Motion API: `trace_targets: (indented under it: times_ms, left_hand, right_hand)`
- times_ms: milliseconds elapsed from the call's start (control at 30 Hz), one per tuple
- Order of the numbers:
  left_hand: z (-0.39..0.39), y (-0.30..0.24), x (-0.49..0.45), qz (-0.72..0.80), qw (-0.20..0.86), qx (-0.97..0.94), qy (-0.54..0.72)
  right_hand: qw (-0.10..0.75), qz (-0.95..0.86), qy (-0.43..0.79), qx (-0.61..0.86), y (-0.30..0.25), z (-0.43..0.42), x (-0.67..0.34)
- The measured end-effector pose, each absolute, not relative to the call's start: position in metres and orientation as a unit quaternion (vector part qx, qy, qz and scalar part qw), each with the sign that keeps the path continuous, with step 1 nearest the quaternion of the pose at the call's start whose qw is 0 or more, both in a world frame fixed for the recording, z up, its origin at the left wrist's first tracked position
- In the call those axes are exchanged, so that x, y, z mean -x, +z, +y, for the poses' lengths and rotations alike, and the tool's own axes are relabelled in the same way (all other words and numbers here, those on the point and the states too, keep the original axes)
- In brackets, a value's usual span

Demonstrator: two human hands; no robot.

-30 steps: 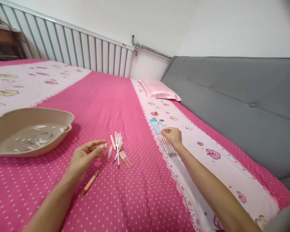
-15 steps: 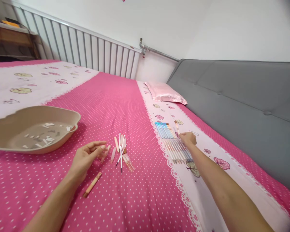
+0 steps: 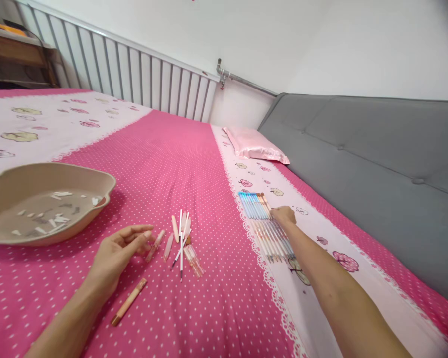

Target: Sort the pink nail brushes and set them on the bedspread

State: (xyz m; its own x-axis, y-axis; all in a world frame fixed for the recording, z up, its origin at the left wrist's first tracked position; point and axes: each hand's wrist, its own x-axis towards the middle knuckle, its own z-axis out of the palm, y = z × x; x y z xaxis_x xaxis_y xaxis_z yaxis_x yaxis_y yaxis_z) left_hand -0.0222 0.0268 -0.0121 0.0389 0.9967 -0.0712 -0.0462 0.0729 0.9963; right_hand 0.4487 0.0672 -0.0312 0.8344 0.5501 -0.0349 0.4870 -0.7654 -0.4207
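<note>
My left hand (image 3: 122,251) hovers over the bed with loosely bent fingers, apart and apparently holding nothing. Just beyond its fingertips lies a clear pinkish pen barrel (image 3: 156,245). Beside that is a small pile of white pen refills (image 3: 181,253), pink pen parts (image 3: 168,247) and clear patterned caps (image 3: 194,259). An orange pen with brown ends (image 3: 129,301) rests alone below my left hand. My right hand (image 3: 284,215) is closed at the right end of a row of blue and orange pens (image 3: 254,205), pinching a pen mostly hidden by the fingers. A second row of pale pens (image 3: 272,239) lies below.
A beige basin (image 3: 97,211) with white and grey bits in it stands at the left. A pink pillow (image 3: 256,144) lies by the grey padded headboard (image 3: 366,149). A white radiator (image 3: 134,69) runs along the far wall. The bedspread (image 3: 224,298) is pink and dotted.
My right hand has lowered the brown-ended pen from above the row to its right end. My left hand keeps its pose near the pile. The view has shifted slightly.
</note>
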Motion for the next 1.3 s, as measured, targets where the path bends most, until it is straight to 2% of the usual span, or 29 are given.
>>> trace_targets:
  times_ms: [500, 1033, 1167, 1300]
  left_hand:
    - [0.027, -0.013, 0.023, 0.497, 0.543, -0.477, 0.48]
    - [0.032, -0.022, 0.023, 0.499, 0.532, -0.49, 0.478]
    - [0.034, -0.026, 0.023, 0.515, 0.491, -0.513, 0.48]
    - [0.034, -0.028, 0.023, 0.534, 0.383, -0.546, 0.52]
  right_hand:
    - [0.203, -0.292, 0.125, 0.926, -0.04, 0.064, -0.46]
    - [0.206, -0.33, 0.101, 0.916, -0.044, 0.057, -0.463]
    - [0.212, -0.337, 0.061, 0.915, -0.035, 0.037, -0.453]
    - [0.208, -0.335, 0.015, 0.919, -0.027, -0.007, -0.446]
